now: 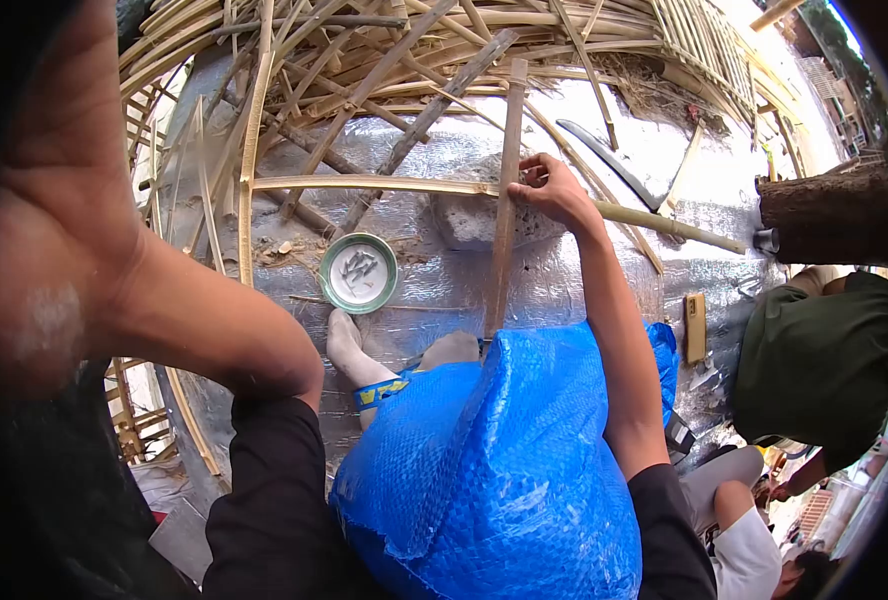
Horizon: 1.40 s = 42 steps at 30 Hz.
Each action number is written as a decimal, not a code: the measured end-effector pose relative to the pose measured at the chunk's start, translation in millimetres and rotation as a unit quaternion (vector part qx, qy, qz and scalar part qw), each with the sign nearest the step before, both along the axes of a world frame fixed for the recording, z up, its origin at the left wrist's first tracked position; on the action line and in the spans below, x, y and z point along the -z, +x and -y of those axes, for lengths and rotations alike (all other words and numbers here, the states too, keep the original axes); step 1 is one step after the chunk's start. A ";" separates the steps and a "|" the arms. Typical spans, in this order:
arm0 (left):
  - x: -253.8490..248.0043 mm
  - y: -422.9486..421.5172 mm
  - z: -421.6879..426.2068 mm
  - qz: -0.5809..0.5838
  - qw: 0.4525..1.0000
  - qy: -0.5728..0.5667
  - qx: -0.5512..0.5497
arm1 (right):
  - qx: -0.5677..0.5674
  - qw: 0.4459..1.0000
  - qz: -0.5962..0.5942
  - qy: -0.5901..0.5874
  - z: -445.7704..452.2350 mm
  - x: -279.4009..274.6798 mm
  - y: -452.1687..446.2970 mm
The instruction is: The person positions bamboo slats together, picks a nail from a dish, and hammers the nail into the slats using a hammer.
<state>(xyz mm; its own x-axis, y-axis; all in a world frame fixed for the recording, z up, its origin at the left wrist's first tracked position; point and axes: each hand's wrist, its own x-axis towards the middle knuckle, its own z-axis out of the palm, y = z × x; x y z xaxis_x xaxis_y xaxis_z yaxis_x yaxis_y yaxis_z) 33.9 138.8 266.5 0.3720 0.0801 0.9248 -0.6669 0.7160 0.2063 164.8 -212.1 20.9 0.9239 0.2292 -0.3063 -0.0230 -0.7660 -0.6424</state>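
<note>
My right hand (556, 195) is closed at the crossing of two bamboo pieces, its thumb and fingers pressed on the upright bamboo slat (510, 150). The other piece, a light bamboo strip (374, 184), runs sideways under that slat, and a round greenish bamboo pole (669, 226) extends to the right from beneath my wrist. Under the crossing sits a rough grey stone block (464, 222). My left hand (59, 190) is raised very close to the camera; its palm and wrist show, but the fingers are cut off. A green-rimmed white bowl (384, 298) holds several small grey nail-like pieces.
Blue woven sheeting (524, 470) covers my lap. Bamboo lattice and strips (384, 90) pile up at the back. A long blade (609, 165) lies right of the stone. At right are a log (834, 212), a tan case (695, 328) and a person in dark green (814, 360).
</note>
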 end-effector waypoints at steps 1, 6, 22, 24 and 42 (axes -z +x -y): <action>1.0 -0.5 0.6 0.001 1.000 -0.003 0.002 | 0.000 1.000 0.004 0.002 0.1 1.9 -0.1; 5.4 -5.3 1.0 0.003 1.000 -0.008 0.002 | 0.003 1.000 0.013 0.017 -5.0 -5.3 -0.8; 12.5 0.1 20.9 -0.024 1.000 -0.019 -0.007 | 0.010 0.998 0.015 0.068 -6.0 -9.7 -3.7; 12.9 2.7 22.4 -0.023 0.999 -0.022 -0.008 | 0.005 0.998 0.011 0.062 -4.6 -13.8 -2.9; 242.7 83.3 145.9 -0.417 0.806 0.384 -0.172 | 0.020 0.993 0.004 0.115 -2.7 -0.2 1.6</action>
<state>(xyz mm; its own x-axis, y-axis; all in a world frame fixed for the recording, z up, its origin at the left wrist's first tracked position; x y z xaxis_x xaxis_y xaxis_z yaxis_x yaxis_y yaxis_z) 117.2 -7.1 23.7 0.9674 -0.1660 0.1911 -0.1992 -0.0330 0.9794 166.4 -209.4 21.1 0.9358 0.2559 -0.2425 -0.0439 -0.5980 -0.8003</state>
